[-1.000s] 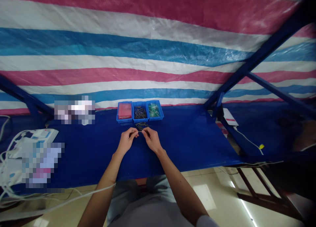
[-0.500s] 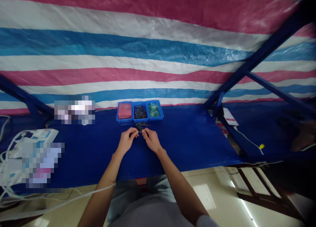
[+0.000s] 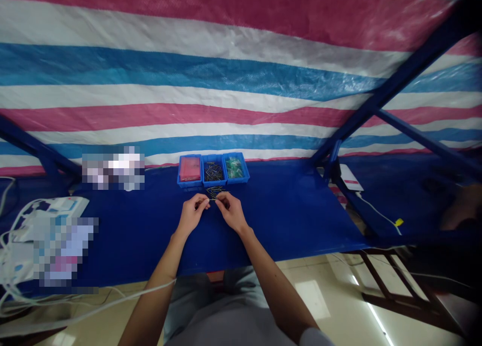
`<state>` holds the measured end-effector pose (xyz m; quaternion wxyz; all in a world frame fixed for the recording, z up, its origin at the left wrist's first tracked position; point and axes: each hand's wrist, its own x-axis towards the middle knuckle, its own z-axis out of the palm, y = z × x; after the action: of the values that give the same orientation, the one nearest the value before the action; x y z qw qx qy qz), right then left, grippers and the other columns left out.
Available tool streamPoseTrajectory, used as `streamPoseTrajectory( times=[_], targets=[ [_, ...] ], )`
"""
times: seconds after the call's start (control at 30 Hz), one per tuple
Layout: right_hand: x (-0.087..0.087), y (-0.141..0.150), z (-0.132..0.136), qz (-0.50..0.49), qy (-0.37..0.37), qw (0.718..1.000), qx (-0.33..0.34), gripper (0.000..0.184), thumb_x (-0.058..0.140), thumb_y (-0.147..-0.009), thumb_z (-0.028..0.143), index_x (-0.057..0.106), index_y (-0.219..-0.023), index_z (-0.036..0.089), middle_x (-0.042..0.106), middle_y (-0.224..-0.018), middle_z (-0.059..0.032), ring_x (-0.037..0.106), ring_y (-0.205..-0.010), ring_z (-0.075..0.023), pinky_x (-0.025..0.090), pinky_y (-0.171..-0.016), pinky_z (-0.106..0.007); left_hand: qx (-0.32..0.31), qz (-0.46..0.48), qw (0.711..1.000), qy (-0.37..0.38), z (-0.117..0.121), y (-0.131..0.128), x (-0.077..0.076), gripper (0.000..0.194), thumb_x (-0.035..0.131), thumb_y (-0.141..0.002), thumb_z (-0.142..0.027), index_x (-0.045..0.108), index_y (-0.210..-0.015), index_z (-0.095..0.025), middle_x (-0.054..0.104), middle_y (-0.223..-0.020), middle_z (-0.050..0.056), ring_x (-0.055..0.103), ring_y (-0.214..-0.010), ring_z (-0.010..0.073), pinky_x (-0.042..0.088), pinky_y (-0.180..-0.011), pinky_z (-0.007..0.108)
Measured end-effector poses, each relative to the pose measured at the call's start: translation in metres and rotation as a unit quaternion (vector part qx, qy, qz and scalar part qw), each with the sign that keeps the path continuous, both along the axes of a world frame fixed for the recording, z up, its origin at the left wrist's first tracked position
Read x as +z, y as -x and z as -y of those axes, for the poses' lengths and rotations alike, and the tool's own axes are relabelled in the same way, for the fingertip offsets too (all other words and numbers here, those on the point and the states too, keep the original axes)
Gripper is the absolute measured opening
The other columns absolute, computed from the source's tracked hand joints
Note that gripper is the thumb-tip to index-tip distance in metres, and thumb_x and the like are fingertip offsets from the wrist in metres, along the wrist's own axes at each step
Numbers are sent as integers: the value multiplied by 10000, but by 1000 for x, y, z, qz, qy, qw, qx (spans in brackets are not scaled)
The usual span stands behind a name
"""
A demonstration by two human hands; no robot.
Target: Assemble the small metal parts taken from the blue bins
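Note:
My left hand and my right hand are close together over the table, fingers closed in a pinch. Between their fingertips runs a thin metal rod, like a screw or drill bit; its exact kind is too small to tell. Just beyond the fingers lies a loose pile of similar dark rods. Behind that stands a blue bin filled with more of them. To its left, another blue bin holds flat red pieces. The bin on the right contains small green bags or plastic pieces.
The blue table meets a striped plastic sheet at the back. Cables and a white power strip are at the left. A white device with a cord lies beyond the blue frame post on the right.
Both hands stay at nearly the same spot. My fingers have shifted slightly around the thin rod, and more of it shows between them. The bins have not moved.

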<state>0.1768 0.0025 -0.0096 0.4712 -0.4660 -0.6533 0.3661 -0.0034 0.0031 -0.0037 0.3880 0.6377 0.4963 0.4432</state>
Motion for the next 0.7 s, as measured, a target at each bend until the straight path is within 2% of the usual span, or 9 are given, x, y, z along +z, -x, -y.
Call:
streamPoseTrajectory(
  times=[0.1, 0.7],
  targets=[
    [0, 0, 0, 6, -6, 1000, 2, 147, 549, -949, 315, 647, -951, 206, 662, -846, -19, 556, -679, -141, 428, -639, -251, -3, -3, 1000, 2, 0, 0, 2, 220, 592, -928, -390, 651, -925, -178, 706, -782, 26, 676, -717, 160, 517, -719, 263],
    [4, -1, -1, 49, -12, 999, 1, 248, 492, -986, 368, 647, -909, 191, 637, -789, -24, 546, -679, -148, 416, -639, -246, -4, -5, 1000, 10, -1, 0, 2, 214, 604, -922, -380, 664, -904, -176, 705, -774, 28, 671, -719, 166, 509, -725, 264]
  ],
)
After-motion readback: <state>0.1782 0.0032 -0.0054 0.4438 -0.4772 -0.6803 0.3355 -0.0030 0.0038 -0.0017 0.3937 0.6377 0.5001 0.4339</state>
